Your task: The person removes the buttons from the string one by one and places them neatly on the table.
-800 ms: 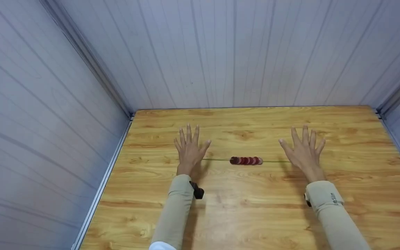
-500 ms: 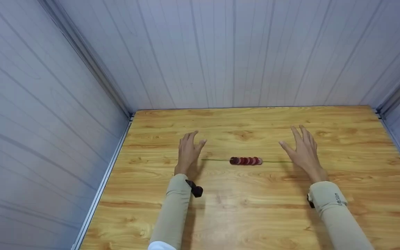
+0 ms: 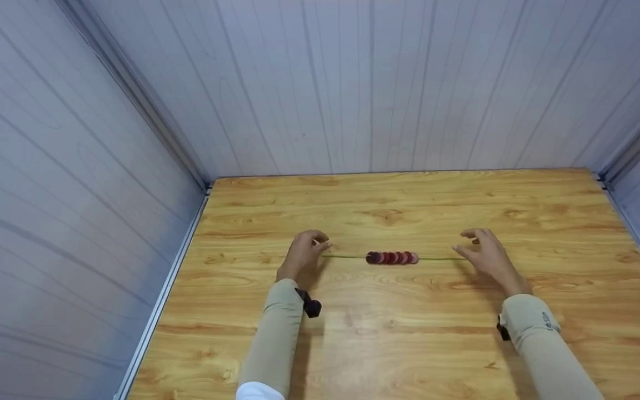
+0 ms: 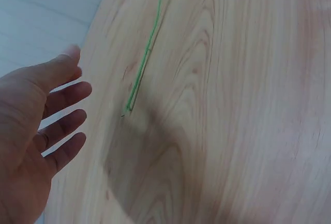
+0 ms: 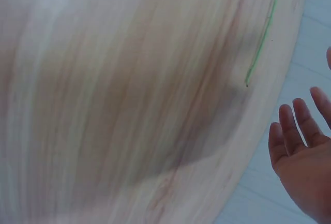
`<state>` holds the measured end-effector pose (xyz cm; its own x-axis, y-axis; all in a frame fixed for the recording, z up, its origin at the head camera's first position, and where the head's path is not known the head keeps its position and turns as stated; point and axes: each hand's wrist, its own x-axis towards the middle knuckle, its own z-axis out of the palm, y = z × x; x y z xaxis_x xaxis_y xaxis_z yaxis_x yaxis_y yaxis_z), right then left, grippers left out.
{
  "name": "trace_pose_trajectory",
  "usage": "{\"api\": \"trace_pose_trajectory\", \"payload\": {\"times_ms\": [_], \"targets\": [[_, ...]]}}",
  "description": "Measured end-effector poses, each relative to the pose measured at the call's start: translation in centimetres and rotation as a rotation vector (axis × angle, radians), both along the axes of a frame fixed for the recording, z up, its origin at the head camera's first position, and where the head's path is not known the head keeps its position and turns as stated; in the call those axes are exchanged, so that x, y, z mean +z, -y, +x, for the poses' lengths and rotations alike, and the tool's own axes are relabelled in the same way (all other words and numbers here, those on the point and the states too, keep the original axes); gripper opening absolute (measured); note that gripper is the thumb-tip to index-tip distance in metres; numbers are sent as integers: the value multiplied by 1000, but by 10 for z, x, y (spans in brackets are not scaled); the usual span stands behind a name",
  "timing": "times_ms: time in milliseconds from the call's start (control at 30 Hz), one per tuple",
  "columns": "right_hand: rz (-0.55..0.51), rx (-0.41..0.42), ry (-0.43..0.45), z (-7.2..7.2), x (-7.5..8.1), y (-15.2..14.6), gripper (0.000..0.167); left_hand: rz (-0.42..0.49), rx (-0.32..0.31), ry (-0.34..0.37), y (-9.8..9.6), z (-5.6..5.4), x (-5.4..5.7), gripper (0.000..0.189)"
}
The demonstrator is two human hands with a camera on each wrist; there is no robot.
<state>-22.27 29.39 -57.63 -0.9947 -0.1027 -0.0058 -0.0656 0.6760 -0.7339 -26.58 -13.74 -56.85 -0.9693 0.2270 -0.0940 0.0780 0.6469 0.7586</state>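
Beige sleeves extend over the wood-grain bench. Left hand: thumb and bent fingers apart, holding nothing, near one end of a green cord. Right hand: likewise, near the opposite end. Red discs lie in a row mid-cord. Beyond: panelled wall.

Dark lettering on right sleeve cuff, not legible

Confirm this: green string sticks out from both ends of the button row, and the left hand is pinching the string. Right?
Not the pinching: the left hand is apart from the string. The left wrist view shows its end lying free on the table. String does stick out from both ends of the button row.
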Motion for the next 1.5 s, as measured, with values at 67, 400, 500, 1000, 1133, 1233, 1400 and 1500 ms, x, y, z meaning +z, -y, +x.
{"api": "trace_pose_trajectory", "payload": {"times_ms": [67,400,500,1000,1133,1233,1400,1500], "targets": [[3,8,25,1,-4,-2,54,12,6,28,1,1,-2,25],[28,39,70,3,-18,-6,34,-49,9,13,4,5,-20,17],[32,41,70,2,-21,-6,28,-75,16,-24,5,7,-26,14],[150,-7,-11,3,-26,1,10,-162,51,-109,3,10,-36,10],[182,-10,-33,5,-27,0,11,-127,76,-106,6,12,-36,13],[180,-10,-48,6,-28,-1,12,-105,94,-120,9,13,-36,15],[163,2,-80,6,-28,-4,13,-69,129,-129,13,14,-35,15],[155,3,-101,5,-28,-4,14,-71,145,-142,14,13,-35,14]]}}
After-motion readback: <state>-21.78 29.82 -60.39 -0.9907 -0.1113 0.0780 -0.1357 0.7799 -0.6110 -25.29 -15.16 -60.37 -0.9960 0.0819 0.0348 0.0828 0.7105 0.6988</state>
